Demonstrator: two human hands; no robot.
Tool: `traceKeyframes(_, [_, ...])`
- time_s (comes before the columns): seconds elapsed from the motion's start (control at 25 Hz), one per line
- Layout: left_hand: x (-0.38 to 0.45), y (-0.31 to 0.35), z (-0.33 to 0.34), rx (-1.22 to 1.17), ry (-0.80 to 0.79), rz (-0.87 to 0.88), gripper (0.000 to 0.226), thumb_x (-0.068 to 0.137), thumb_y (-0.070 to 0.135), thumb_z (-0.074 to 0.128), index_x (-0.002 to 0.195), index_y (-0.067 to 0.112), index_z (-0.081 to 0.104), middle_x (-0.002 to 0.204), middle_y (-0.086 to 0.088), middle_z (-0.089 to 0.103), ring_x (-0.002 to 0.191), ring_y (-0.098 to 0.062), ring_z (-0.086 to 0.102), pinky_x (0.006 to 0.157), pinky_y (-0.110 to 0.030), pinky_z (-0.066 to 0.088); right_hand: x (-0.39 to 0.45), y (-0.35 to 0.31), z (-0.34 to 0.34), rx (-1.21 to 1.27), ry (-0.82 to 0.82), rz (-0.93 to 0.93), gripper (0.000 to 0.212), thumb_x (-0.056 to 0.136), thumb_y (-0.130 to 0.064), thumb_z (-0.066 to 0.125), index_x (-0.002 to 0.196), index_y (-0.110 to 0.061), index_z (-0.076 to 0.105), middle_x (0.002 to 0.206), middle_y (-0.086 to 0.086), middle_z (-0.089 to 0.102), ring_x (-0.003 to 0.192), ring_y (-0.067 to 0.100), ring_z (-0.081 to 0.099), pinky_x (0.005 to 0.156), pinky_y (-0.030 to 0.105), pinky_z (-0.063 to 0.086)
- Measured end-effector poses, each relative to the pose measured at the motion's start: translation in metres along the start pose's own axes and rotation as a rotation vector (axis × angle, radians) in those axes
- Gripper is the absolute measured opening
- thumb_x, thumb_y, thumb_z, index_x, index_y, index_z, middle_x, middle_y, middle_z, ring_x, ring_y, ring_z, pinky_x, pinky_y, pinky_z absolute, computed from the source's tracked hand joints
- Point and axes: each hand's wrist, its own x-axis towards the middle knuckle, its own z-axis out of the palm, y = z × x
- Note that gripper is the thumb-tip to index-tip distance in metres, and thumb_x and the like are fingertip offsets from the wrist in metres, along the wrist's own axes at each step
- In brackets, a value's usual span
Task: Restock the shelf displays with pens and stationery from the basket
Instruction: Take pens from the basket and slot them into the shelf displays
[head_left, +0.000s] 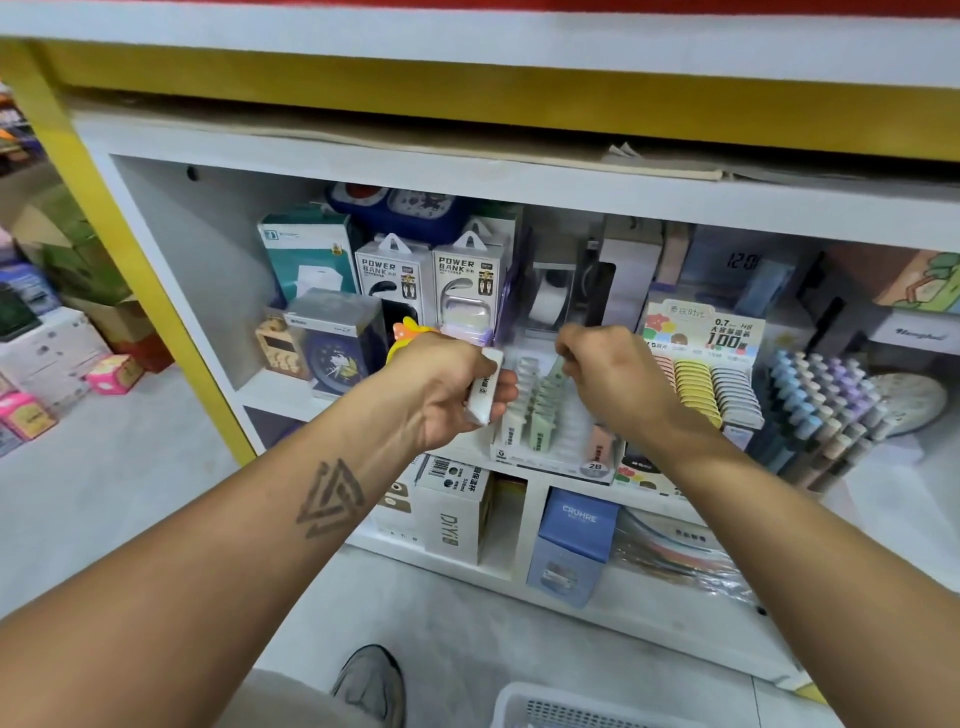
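Pens and stationery sit in stepped trays along the front edge of the middle shelf (363, 402), tilted forward so shoppers can see every cap. The left hand (447, 387) curls its fingers round a white pack (485, 389), holding it as a reserve just beside the display tray (550, 415). The right hand (608, 374) pinches a pale green piece (557, 366) above the tray's back rows, probably to slot it upright among its like. Right of it stand the lead refill display (706, 374) and the pastel pen rack (826, 405). The basket (519, 699) waits on the floor below, within reach for the next handful.
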Motion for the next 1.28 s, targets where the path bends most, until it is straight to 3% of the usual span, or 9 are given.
traceKeyframes(0.32, [-0.002, 0.000, -0.002, 0.009, -0.006, 0.009, 0.021, 0.099, -0.002, 0.043, 0.114, 0.001, 0.057, 0.079, -0.012, 0.067, 0.067, -0.020, 0.065, 0.063, -0.032, 0.052, 0.005, 0.005, 0.003, -0.015, -0.065, -0.029, 0.019, 0.084, 0.008, 0.054, 0.079, -0.011, 0.055, 0.075, 0.010, 0.060, 0.069, 0.032, 0.058, 0.065, 0.046, 0.054])
traceKeyframes(0.6, [-0.004, 0.001, -0.002, -0.121, -0.025, 0.017, 0.016, 0.098, -0.004, 0.049, 0.109, 0.006, 0.055, 0.088, -0.015, 0.063, 0.073, -0.027, 0.065, 0.069, -0.041, 0.058, 0.005, -0.005, 0.003, -0.063, -0.167, -0.035, 0.035, 0.089, 0.003, 0.056, 0.115, -0.014, 0.072, 0.114, 0.006, 0.068, 0.100, 0.028, 0.065, 0.088, 0.041, 0.056])
traceKeyframes(0.72, [-0.003, 0.003, -0.001, -0.138, -0.002, 0.057, 0.014, 0.092, -0.002, 0.061, 0.095, 0.011, 0.060, 0.088, -0.013, 0.067, 0.078, -0.027, 0.065, 0.071, -0.040, 0.056, 0.011, -0.020, -0.011, 0.479, -0.111, 0.151, 0.019, 0.098, -0.012, 0.059, 0.106, -0.021, 0.073, 0.102, 0.000, 0.073, 0.088, 0.017, 0.070, 0.078, 0.032, 0.058])
traceKeyframes(0.8, [-0.001, 0.005, 0.000, -0.134, 0.042, 0.101, 0.021, 0.088, 0.000, 0.069, 0.107, 0.008, 0.065, 0.090, -0.014, 0.070, 0.080, -0.026, 0.066, 0.067, -0.031, 0.054, 0.013, -0.031, -0.023, 0.976, -0.218, 0.315, 0.013, 0.101, -0.016, 0.058, 0.097, -0.017, 0.071, 0.088, 0.010, 0.076, 0.078, 0.024, 0.074, 0.070, 0.034, 0.061])
traceKeyframes(0.92, [0.001, 0.006, 0.001, -0.169, 0.080, 0.132, 0.031, 0.084, -0.001, 0.071, 0.113, 0.006, 0.065, 0.081, -0.010, 0.070, 0.067, -0.018, 0.067, 0.052, -0.022, 0.049, 0.008, -0.034, -0.032, 1.332, -0.357, 0.412, 0.014, 0.102, -0.013, 0.056, 0.099, -0.004, 0.067, 0.090, 0.024, 0.074, 0.075, 0.030, 0.075, 0.066, 0.029, 0.063])
traceKeyframes(1.04, [0.003, 0.007, 0.001, -0.224, 0.092, 0.130, 0.018, 0.085, -0.010, 0.066, 0.093, 0.006, 0.064, 0.074, -0.012, 0.072, 0.063, -0.018, 0.068, 0.049, -0.020, 0.052, 0.007, -0.026, -0.033, 1.497, -0.207, 0.489, 0.012, 0.094, 0.006, 0.060, 0.104, 0.005, 0.065, 0.093, 0.026, 0.073, 0.073, 0.025, 0.075, 0.067, 0.023, 0.062])
traceKeyframes(1.16, [0.007, 0.002, 0.002, -0.202, 0.078, 0.137, 0.021, 0.082, -0.016, 0.062, 0.093, 0.001, 0.069, 0.088, -0.021, 0.074, 0.072, -0.026, 0.066, 0.058, -0.024, 0.057, 0.012, -0.020, -0.029, 1.421, -0.061, 0.470, 0.015, 0.092, 0.010, 0.061, 0.104, 0.005, 0.068, 0.099, 0.025, 0.072, 0.074, 0.022, 0.075, 0.070, 0.021, 0.060])
traceKeyframes(1.24, [0.014, -0.006, 0.004, 0.056, 0.139, 0.221, 0.021, 0.083, -0.012, 0.061, 0.090, 0.006, 0.070, 0.093, -0.021, 0.072, 0.075, -0.029, 0.066, 0.060, -0.027, 0.055, 0.016, -0.016, -0.026, 1.229, 0.038, 0.436, 0.019, 0.091, 0.006, 0.065, 0.109, 0.001, 0.069, 0.098, 0.019, 0.072, 0.073, 0.020, 0.075, 0.069, 0.022, 0.061])
traceKeyframes(1.28, [0.017, -0.010, 0.005, 0.360, 0.189, 0.335, 0.021, 0.085, -0.006, 0.060, 0.094, 0.009, 0.071, 0.096, -0.019, 0.070, 0.081, -0.030, 0.067, 0.063, -0.028, 0.054, 0.019, -0.013, -0.025, 1.058, 0.113, 0.419, 0.022, 0.091, 0.003, 0.068, 0.112, -0.002, 0.069, 0.095, 0.014, 0.071, 0.073, 0.019, 0.075, 0.070, 0.026, 0.062])
